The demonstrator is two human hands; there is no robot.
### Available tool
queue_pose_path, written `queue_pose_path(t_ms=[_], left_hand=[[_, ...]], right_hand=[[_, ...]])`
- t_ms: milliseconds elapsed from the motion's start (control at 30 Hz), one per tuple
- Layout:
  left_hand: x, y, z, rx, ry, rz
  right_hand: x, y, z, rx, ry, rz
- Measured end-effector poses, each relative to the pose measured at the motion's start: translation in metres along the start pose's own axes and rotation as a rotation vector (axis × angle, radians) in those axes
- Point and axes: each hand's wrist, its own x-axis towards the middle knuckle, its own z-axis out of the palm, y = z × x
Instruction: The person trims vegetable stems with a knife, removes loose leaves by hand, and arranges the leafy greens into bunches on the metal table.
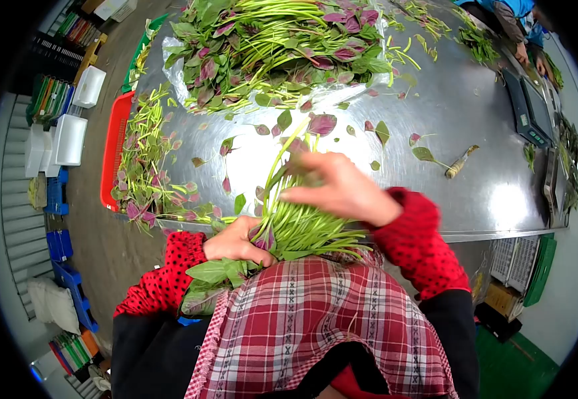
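A bunch of amaranth (309, 229) with long green stalks lies against my apron at the table's near edge. My left hand (239, 243) is closed around its leafy end, and broad green leaves stick out below the wrist. Above the stalks is my right hand (332, 186), its fingers bent and partly blurred, pinching a few amaranth stalks (279, 159) that stand up from the bunch. Loose green and purple leaves (322, 124) are scattered on the metal table (408, 193) just beyond my hands.
A large amaranth pile (282, 46) lies on clear plastic at the back. Trimmings fill the left side beside a red crate (112, 156). At right are a digital scale (528, 110) and a knife-like object with a wrapped handle (462, 163). Another person's hands (532, 60) are far right.
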Motion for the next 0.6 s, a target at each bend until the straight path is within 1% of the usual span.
queue_pose_path(t_ms=[33,67,100,167,233,300,367,433,467,500,567,600], left_hand=[[0.001,0.002,0.002,0.046,0.016,0.045],[0.001,0.003,0.002,0.09,0.036,0.087],[-0.002,0.002,0.003,0.086,0.042,0.082],[-0.008,-0.004,0.005,-0.027,0.061,0.08],[-0.014,-0.014,-0.003,-0.042,0.047,0.053],[-0.017,-0.018,-0.005,-0.149,0.017,0.047],[-0.018,-0.019,0.0,-0.196,0.023,0.046],[-0.017,-0.023,0.002,-0.212,0.102,0.148],[-0.017,-0.026,0.003,-0.114,0.105,0.21],[-0.019,-0.026,0.002,-0.104,0.091,0.2],[-0.02,-0.021,0.003,-0.02,0.062,0.165],[-0.022,-0.006,0.003,-0.006,0.019,0.044]], right_hand=[[0.009,0.006,0.01,-0.046,-0.105,-0.015],[0.016,0.016,0.007,-0.047,0.056,-0.058],[0.024,0.026,-0.001,-0.046,0.211,-0.098],[0.023,0.019,-0.057,0.134,0.477,0.158],[0.01,0.036,-0.082,0.133,0.663,0.009],[-0.012,0.043,-0.081,-0.013,0.457,0.245],[-0.025,0.035,-0.046,-0.193,0.207,0.028],[-0.026,0.058,-0.034,0.006,0.2,-0.048],[-0.019,0.081,-0.05,0.239,0.31,0.041],[-0.018,0.091,-0.069,0.22,0.413,0.191],[-0.009,0.111,-0.067,0.402,0.196,0.412],[-0.014,0.115,-0.047,0.298,-0.004,0.254]])
